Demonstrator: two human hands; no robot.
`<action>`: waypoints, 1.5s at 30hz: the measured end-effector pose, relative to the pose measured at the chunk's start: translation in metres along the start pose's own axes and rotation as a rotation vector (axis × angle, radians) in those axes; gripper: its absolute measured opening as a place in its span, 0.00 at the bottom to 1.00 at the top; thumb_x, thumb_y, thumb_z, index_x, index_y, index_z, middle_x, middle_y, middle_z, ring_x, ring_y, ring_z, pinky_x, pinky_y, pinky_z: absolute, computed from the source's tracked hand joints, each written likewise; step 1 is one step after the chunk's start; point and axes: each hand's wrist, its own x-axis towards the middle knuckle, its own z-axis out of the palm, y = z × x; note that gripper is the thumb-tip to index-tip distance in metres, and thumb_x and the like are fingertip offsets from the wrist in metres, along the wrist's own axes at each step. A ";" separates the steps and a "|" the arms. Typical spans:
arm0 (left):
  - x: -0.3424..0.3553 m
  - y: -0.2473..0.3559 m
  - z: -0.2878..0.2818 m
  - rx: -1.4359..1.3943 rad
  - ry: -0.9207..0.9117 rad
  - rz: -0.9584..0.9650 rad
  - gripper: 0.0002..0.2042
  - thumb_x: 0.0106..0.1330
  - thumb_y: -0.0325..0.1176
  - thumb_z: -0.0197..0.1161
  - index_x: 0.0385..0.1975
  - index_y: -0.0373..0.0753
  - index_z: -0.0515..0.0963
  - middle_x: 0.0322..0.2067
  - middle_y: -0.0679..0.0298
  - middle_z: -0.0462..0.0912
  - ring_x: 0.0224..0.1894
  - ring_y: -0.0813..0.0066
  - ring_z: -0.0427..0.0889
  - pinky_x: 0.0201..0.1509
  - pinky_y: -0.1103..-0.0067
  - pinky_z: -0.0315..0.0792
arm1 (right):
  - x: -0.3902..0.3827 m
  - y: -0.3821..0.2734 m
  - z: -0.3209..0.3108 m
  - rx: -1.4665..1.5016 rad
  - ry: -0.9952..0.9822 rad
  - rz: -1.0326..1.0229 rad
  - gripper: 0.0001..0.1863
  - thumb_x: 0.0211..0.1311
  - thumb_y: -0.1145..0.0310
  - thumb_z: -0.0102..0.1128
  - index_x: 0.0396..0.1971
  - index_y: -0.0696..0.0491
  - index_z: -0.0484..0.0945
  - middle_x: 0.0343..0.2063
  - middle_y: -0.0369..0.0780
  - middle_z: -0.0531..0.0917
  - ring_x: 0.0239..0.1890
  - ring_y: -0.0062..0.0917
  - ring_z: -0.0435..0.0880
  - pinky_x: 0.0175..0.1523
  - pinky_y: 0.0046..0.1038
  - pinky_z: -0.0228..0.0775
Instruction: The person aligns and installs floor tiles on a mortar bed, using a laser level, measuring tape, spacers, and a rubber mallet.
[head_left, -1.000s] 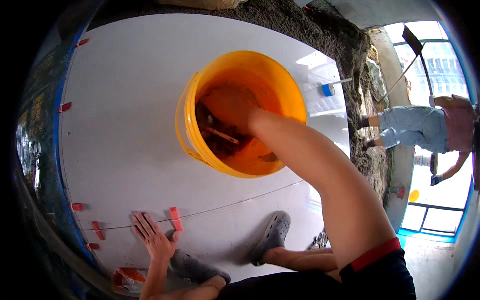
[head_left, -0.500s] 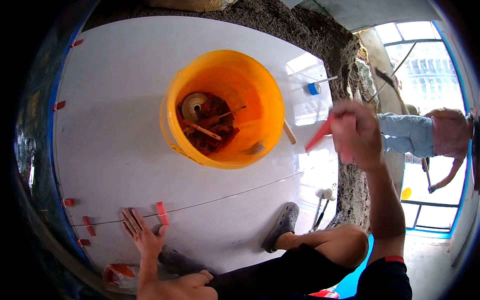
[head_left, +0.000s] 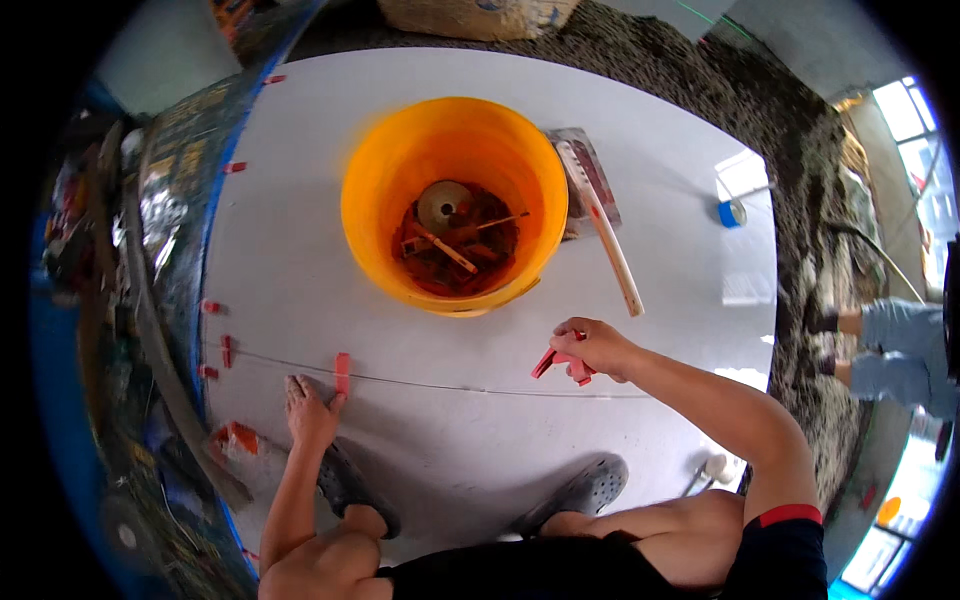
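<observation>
My left hand [head_left: 314,412] lies on the large white slab [head_left: 450,430] with its fingers stretched out. Its thumb is at the lower end of an upright-looking red plastic wedge [head_left: 342,373], which crosses the thin joint line. My right hand [head_left: 597,348] is closed around several red plastic wedges [head_left: 568,365], held above the slab to the right of the bucket's lower edge; their exact number is hidden by the fingers. Farther left, another red wedge [head_left: 227,351] sits on the same line.
A yellow bucket [head_left: 362,215] holding a pale disc and red pieces stands beyond my hands. Beside it are a trowel [head_left: 600,185] and a long wooden strip [head_left: 615,255]. A blue tape roll [head_left: 733,213] and a white-headed mallet [head_left: 716,468] lie right. Someone stands far right.
My right hand has come down and inward with the red wedges, from the right side to above the slab. My view has shifted, showing the trowel. My left hand stays beside the wedge.
</observation>
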 end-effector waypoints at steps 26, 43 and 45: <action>-0.127 0.298 0.043 -0.440 0.122 0.748 0.19 0.63 0.32 0.67 0.52 0.35 0.75 0.50 0.50 0.78 0.53 0.49 0.77 0.57 0.61 0.73 | -0.031 0.146 -0.041 0.828 0.172 -0.303 0.23 0.76 0.71 0.48 0.68 0.53 0.65 0.45 0.44 0.82 0.41 0.27 0.87 0.45 0.29 0.81; -0.083 0.309 0.043 -0.538 -0.162 0.894 0.11 0.61 0.24 0.64 0.43 0.33 0.76 0.36 0.52 0.80 0.35 0.55 0.83 0.38 0.68 0.77 | -0.073 0.223 -0.062 0.401 0.477 -0.210 0.26 0.72 0.63 0.58 0.64 0.62 0.69 0.30 0.39 0.79 0.30 0.22 0.80 0.40 0.27 0.75; -0.066 0.292 0.023 -0.551 -0.061 0.906 0.12 0.61 0.22 0.63 0.44 0.34 0.77 0.36 0.52 0.81 0.35 0.58 0.83 0.38 0.70 0.77 | -0.053 0.207 -0.060 0.361 0.445 -0.216 0.28 0.72 0.62 0.60 0.65 0.61 0.67 0.31 0.43 0.81 0.32 0.28 0.83 0.42 0.31 0.76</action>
